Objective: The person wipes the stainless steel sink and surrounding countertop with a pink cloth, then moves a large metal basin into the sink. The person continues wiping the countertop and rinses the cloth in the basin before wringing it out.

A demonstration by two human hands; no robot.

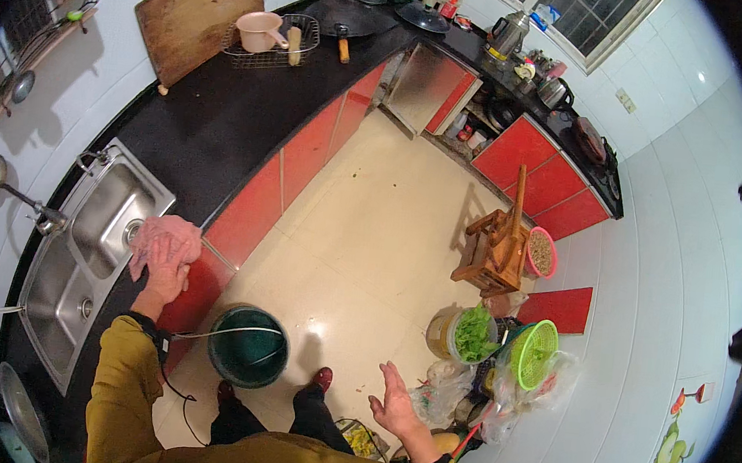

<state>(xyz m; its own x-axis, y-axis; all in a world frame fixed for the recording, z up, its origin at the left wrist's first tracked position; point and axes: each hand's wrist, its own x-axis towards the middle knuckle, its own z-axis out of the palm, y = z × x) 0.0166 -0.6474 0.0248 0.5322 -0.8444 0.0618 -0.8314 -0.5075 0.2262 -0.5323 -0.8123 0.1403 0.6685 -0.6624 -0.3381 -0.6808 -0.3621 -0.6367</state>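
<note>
Your left hand [166, 275] lies on the pink cloth [179, 229] at the counter [186, 140] edge beside the sink [105, 224], probably keeping it from slipping; whether those fingers clamp it, I cannot tell. Your empty right hand [401, 411] hangs out, fingers apart, likely for balance.

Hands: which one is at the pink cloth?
The left hand: it touches the pink cloth at the counter edge. The right hand is empty, held out away from the counter.

Cloth [157, 235] beside the sink [110, 219]
</note>
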